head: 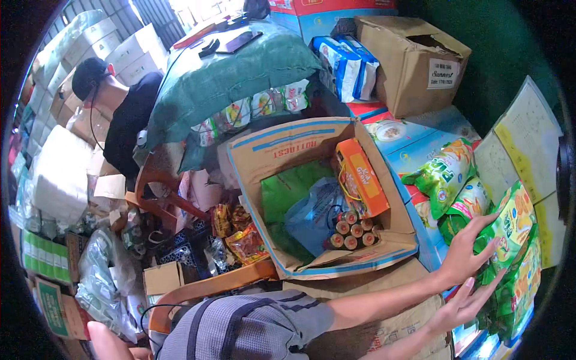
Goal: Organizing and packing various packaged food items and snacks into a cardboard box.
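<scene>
At the right, my left hand (470, 249) lies against the near edge of a green and yellow snack bag (517, 220). Its thumb and fingers are apart on the packaging, and whether they grip is hard to see. Just below, my right hand (461, 306) reaches to the same pile with its fingers spread, the tips touching or nearly touching the green plastic. More green snack bags (517, 279) lie under and beside the hands. Two others, a plump green bag (450, 171) and a partly covered bag (470, 198), rest on blue and red cartons (405, 148).
An open cardboard box (297, 144) holds an orange carton (362, 180), several cans (355, 230) and a blue plastic bag (317, 211). A wooden chair arm (216, 281) curves beside it. Behind stand a torn brown box (405, 67) and a green sack (234, 58). Another person (128, 117) bends at left.
</scene>
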`<state>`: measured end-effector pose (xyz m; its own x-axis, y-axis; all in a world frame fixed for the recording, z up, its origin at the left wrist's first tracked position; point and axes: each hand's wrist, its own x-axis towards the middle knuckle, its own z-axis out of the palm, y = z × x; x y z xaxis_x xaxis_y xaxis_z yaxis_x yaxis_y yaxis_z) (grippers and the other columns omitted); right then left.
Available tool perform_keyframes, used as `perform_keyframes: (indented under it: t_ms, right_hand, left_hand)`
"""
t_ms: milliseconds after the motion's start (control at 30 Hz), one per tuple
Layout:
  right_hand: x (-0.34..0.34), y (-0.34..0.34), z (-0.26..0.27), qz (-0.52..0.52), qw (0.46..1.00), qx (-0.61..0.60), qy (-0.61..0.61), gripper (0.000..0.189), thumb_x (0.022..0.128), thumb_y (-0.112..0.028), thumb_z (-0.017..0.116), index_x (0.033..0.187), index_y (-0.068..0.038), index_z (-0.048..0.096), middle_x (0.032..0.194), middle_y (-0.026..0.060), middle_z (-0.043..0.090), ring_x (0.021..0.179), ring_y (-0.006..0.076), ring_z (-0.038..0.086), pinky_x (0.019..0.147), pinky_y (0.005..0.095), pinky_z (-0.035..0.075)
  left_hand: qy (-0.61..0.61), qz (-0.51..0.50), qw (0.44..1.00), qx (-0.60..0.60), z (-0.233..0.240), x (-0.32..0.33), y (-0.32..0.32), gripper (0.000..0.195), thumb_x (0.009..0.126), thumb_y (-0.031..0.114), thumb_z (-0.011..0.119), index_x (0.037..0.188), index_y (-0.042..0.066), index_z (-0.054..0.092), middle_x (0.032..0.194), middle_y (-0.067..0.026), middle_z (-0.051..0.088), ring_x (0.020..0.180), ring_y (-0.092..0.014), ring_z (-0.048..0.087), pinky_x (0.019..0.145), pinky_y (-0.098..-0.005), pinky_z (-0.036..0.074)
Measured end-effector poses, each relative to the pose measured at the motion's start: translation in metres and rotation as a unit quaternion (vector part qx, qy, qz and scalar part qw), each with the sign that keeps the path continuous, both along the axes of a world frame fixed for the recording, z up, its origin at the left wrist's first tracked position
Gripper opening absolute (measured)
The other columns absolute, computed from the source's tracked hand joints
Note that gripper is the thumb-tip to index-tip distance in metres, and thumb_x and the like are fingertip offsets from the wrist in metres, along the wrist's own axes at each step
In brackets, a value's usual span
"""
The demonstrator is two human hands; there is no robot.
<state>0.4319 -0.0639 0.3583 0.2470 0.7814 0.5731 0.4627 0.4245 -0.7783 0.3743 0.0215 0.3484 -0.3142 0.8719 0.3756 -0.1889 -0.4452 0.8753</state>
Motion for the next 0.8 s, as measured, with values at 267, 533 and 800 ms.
perform_keyframes:
  t_ms: [267,533,800]
  right_hand:
    - [0.021,0.0,0.0,-0.091,0.985,0.078,-0.123,0.068,0.107,-0.028,0.06,0.161,0.005,0.035,0.162,0.0249,0.042,0.149,0.0375,0.044,0.121,0.0481,0.036]
    - [-0.012,0.0,0.006,-0.145,0.987,0.041,-0.062,0.058,0.1,-0.012,0.065,0.154,0.001,0.049,0.17,0.0228,0.026,0.151,0.0329,0.039,0.108,0.0385,0.049]
    - [0.009,-0.014,0.009,-0.165,0.98,0.071,-0.085,0.048,0.097,-0.003,0.064,0.144,0.005,0.058,0.163,0.0278,0.039,0.142,0.0378,0.051,0.095,0.0361,0.058]
  left_hand:
    - [0.066,-0.069,0.995,0.022,0.003,0.022,-0.007,0.081,0.094,0.045,0.071,0.156,0.002,0.042,0.151,-0.0249,0.053,0.138,-0.04,0.052,0.12,-0.047,0.036]
    - [0.125,-0.023,0.991,0.05,-0.007,0.006,0.005,0.069,0.09,0.029,0.077,0.14,-0.009,0.05,0.137,-0.027,0.048,0.131,-0.043,0.049,0.116,-0.0481,0.039]
    - [-0.072,-0.097,0.992,0.024,0.007,0.033,-0.01,0.052,0.097,0.013,0.073,0.138,-0.008,0.049,0.129,-0.0217,0.06,0.117,-0.024,0.061,0.097,-0.035,0.05]
